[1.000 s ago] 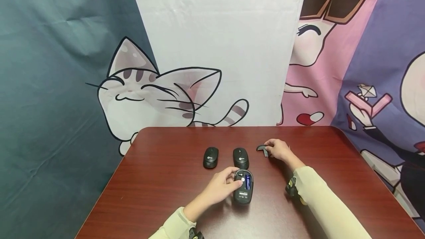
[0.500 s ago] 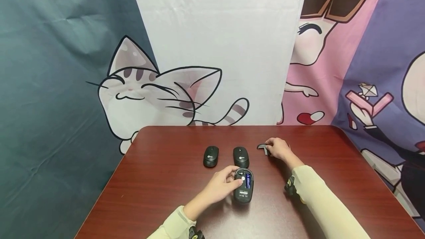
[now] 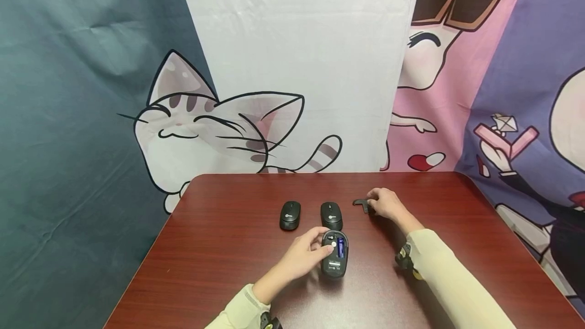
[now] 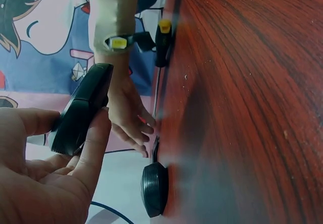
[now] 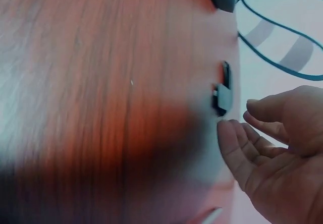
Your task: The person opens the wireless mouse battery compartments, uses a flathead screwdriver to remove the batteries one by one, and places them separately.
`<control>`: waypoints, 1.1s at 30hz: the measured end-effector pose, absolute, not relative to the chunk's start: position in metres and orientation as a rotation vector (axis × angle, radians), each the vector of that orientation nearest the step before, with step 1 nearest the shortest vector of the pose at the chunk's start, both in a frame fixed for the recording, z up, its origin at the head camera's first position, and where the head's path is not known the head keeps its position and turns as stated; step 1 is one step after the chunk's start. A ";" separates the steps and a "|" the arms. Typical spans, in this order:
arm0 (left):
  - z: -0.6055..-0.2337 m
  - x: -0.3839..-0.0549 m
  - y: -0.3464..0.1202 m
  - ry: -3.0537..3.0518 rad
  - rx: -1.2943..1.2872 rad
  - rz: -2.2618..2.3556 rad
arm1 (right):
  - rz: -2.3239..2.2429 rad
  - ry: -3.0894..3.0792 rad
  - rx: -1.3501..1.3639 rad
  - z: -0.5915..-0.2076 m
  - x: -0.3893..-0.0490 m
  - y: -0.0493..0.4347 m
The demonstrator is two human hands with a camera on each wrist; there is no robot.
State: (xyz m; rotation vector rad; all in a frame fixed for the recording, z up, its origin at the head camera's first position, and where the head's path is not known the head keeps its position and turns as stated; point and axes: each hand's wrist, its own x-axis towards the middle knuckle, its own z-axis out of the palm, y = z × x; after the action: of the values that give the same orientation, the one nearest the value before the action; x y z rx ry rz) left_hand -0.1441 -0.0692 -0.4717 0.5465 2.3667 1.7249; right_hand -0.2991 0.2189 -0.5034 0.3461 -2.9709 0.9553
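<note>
My left hand (image 3: 299, 255) holds a black computer mouse (image 3: 335, 265) with its underside facing up, fingers round its edge and the thumb on the base. A blue battery (image 3: 340, 248) shows in the uncovered slot. At the back right, the dark battery cover (image 3: 360, 202) lies on the table. My right hand (image 3: 386, 203) is right beside the cover; in the right wrist view, its loosely bent fingers (image 5: 229, 139) are apart from the cover (image 5: 223, 95) and hold nothing.
Two more black mice stand upright on the reddish-brown table (image 3: 219, 258): one mouse (image 3: 290, 216) left of centre, another mouse (image 3: 331, 213) just behind the held one. A printed cloth backdrop (image 3: 301, 39) hangs behind the table's far edge.
My right hand has let go of the battery cover, which was held tilted and now lies on the table. The left hand and its mouse have hardly moved.
</note>
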 end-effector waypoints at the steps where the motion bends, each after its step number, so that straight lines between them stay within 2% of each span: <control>1: -0.472 -0.144 -0.070 2.366 0.543 1.731 | 0.941 -2.958 0.372 -0.501 -0.297 0.221; 7: -0.470 -0.147 -0.072 2.385 0.572 1.715 | 0.792 -2.914 0.497 -0.485 -0.277 0.231; 16: -0.471 -0.150 -0.074 2.380 0.512 1.723 | 0.710 -2.918 0.521 -0.471 -0.235 0.245; 33: -0.476 -0.158 -0.081 2.368 0.426 1.846 | 0.586 -2.910 0.529 -0.483 -0.171 0.277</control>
State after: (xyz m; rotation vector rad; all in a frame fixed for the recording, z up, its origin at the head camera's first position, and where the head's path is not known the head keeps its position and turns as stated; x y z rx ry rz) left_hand -0.1577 -0.0812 -0.4761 0.4259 2.3685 1.8463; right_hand -0.1706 0.2767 -0.4828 0.5290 -2.9097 0.5855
